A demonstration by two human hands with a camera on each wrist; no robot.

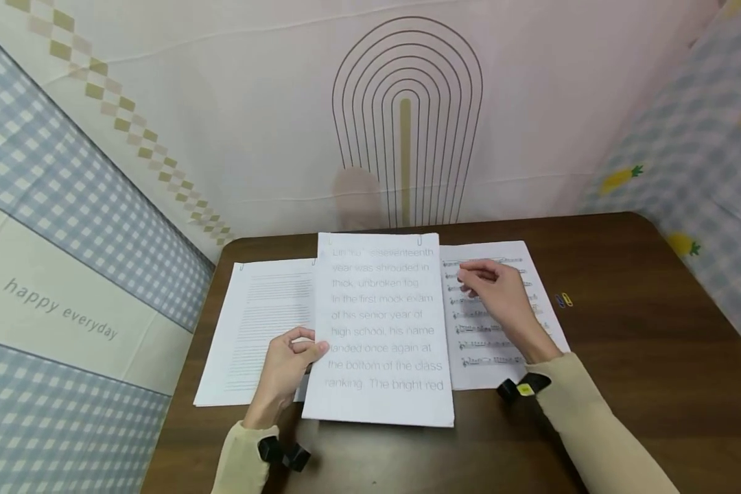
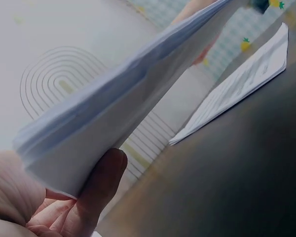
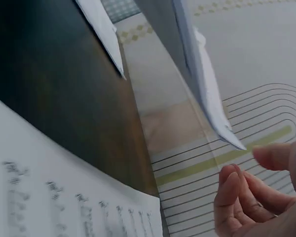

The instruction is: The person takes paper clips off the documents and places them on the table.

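Observation:
My left hand (image 1: 290, 367) pinches the left edge of a stack of printed paper (image 1: 383, 329), thumb in front and fingers behind. In the left wrist view the stack (image 2: 118, 94) is lifted off the table, its edge showing several layers. A paper clip (image 1: 419, 239) sits on its top edge. My right hand (image 1: 500, 295) hovers right of the stack, above sheet music (image 1: 481, 343). The right wrist view shows its fingers (image 3: 229, 185) loosely bent, thumb apart from them, with nothing visible between; the corner of the held stack (image 3: 217, 123) is close to the fingertips.
On the brown table (image 1: 617, 412), another paper stack (image 1: 241, 343) with lined text lies at the left, clips on its top edge. A blue paper clip (image 1: 559, 301) and a yellow paper clip (image 1: 567, 299) lie right of the sheet music. Patterned cloth (image 1: 253, 103) hangs behind.

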